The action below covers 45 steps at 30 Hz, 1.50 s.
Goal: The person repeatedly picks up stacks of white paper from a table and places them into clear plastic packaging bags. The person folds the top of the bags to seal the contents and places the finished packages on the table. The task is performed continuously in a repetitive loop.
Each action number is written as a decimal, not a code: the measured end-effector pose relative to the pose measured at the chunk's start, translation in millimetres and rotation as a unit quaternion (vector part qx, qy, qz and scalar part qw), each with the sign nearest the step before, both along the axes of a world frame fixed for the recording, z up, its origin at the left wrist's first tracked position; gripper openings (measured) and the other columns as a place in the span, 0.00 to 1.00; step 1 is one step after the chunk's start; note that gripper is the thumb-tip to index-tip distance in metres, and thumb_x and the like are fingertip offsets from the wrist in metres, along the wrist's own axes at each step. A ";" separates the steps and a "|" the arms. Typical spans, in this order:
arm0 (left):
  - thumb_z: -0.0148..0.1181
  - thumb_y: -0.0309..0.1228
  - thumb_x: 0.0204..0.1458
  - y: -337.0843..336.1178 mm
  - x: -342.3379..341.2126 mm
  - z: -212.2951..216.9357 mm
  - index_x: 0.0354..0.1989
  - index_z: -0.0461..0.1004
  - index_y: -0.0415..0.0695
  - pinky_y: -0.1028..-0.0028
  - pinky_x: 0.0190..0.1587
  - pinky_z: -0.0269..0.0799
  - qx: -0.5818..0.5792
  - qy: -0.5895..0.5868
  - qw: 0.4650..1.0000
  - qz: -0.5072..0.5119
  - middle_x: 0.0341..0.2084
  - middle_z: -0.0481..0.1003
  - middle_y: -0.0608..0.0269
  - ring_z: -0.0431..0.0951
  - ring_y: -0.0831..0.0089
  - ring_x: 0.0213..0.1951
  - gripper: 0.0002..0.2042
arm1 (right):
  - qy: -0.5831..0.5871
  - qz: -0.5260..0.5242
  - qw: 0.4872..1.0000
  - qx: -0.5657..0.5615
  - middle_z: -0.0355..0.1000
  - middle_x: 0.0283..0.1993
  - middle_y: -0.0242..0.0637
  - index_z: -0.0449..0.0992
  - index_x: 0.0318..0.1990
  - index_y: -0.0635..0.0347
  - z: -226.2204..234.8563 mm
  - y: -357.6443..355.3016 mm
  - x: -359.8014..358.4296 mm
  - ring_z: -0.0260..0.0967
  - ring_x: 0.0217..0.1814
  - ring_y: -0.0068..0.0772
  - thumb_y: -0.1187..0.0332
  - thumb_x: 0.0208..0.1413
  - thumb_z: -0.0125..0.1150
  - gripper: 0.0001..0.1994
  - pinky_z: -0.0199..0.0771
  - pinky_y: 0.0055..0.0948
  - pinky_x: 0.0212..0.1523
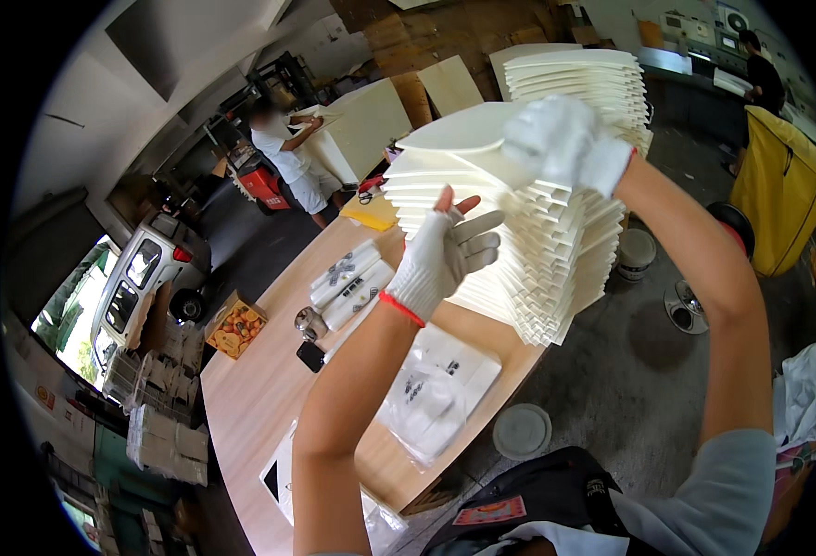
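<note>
A tall stack of cream-white folded sheets [556,269] stands on the wooden table, its layered edges facing me. My left hand [447,252] is raised in front of the stack's left side. It wears a white knit glove with a red cuff, and the thumb and a fingertip are bare. Its fingers are apart, and nothing shows in them. Over the top right of the stack is my right hand [561,144], also in a white glove. Its fingers look curled but are smeared by motion, so whether they grip a sheet cannot be made out.
On the wooden table [250,389] lie white wrapped rolls [352,292], a phone [310,357], plastic-wrapped white packs [440,389] and an orange fruit box [235,324]. A bucket [635,252] and a stool stand right. One person [283,148] handles a large pale box; another stands far right.
</note>
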<state>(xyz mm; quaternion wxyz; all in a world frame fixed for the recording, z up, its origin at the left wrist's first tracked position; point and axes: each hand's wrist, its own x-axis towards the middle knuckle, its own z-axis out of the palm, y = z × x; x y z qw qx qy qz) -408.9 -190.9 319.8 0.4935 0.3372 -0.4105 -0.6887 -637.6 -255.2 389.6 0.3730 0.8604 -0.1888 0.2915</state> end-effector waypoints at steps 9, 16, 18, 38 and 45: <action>0.49 0.26 0.52 59.2 84.8 28.7 0.39 0.71 0.36 0.70 0.32 0.76 0.077 -0.184 0.974 0.104 0.31 0.76 0.55 0.79 0.67 0.31 0.09 | -0.073 -0.210 0.957 0.187 0.73 0.41 0.36 0.72 0.46 0.55 -15.5 93.2 -17.3 0.73 0.38 0.37 0.62 0.55 0.54 0.13 0.71 0.33 0.36; 0.51 0.30 0.53 114.5 73.7 12.6 0.47 0.68 0.28 0.75 0.37 0.76 -0.250 -0.553 0.792 0.070 0.43 0.73 0.52 0.79 0.69 0.31 0.18 | -0.411 0.291 0.451 0.737 0.65 0.55 0.36 0.66 0.55 0.63 -103.8 99.4 27.7 0.57 0.61 0.28 0.63 0.59 0.52 0.19 0.54 0.27 0.62; 0.59 0.35 0.47 138.6 62.2 -69.3 0.55 0.59 0.27 0.67 0.45 0.70 -0.318 -0.658 0.665 0.154 0.51 0.64 0.43 0.72 0.61 0.44 0.30 | -0.342 0.232 0.720 0.558 0.63 0.57 0.44 0.66 0.54 0.66 -125.7 128.3 59.5 0.60 0.59 0.34 0.62 0.57 0.57 0.21 0.57 0.30 0.61; 0.48 0.16 0.44 183.1 100.8 -175.4 0.45 0.71 0.40 0.80 0.28 0.69 -0.036 -0.314 0.938 0.140 0.26 0.73 0.63 0.72 0.80 0.29 0.17 | 0.170 -0.035 0.736 0.655 0.74 0.37 0.48 0.75 0.36 0.57 -284.8 133.4 104.0 0.74 0.35 0.44 0.55 0.51 0.53 0.15 0.74 0.36 0.33; 0.57 0.22 0.48 209.6 60.7 -205.7 0.36 0.73 0.41 0.72 0.34 0.72 -0.272 -0.454 0.817 0.229 0.28 0.76 0.59 0.77 0.67 0.30 0.07 | -0.007 0.007 0.573 0.820 0.77 0.36 0.38 0.77 0.39 0.65 -305.7 121.3 143.2 0.74 0.33 0.33 0.53 0.54 0.54 0.20 0.73 0.31 0.35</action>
